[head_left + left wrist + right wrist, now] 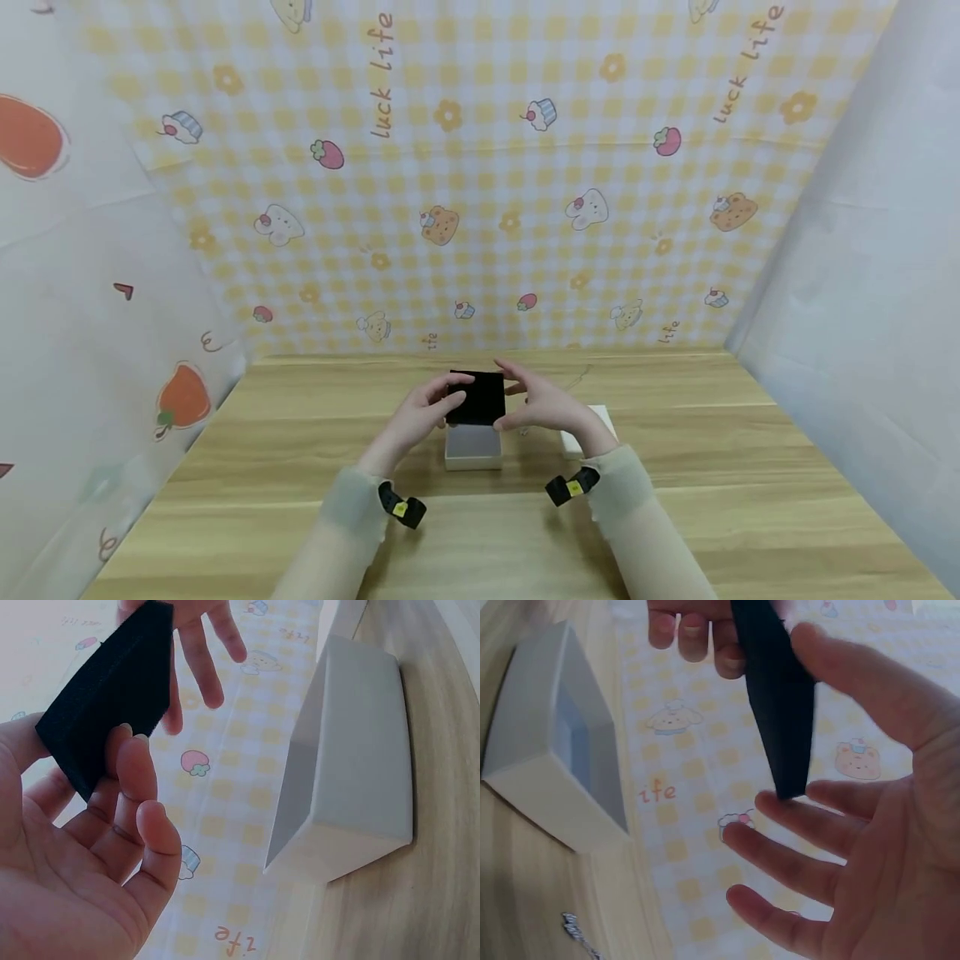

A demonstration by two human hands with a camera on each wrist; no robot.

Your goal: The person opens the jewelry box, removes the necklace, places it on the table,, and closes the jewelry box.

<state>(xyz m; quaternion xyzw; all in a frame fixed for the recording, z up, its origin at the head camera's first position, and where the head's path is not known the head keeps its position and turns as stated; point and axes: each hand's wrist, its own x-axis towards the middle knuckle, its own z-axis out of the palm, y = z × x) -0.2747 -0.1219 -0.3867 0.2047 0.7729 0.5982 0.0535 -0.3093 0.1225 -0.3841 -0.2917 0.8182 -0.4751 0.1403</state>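
A thin black square pad (483,398) is held up just above and behind an open white box (473,462). My left hand (422,412) grips its left side, thumb on the near face and fingers curled behind, as the left wrist view shows with the pad (112,697). My right hand (545,406) spans the pad's right side with spread, fairly straight fingers. In the right wrist view its thumb and a fingertip lie at the edges of the pad (780,712); firm contact is hard to judge. Greyish lining shows inside the box (585,727).
A white lid-like piece (602,421) lies partly under my right wrist. Some silvery chain-like jewellery (577,930) rests on the wooden table (300,433) to the right of the box. A patterned cloth (480,183) hangs behind the table.
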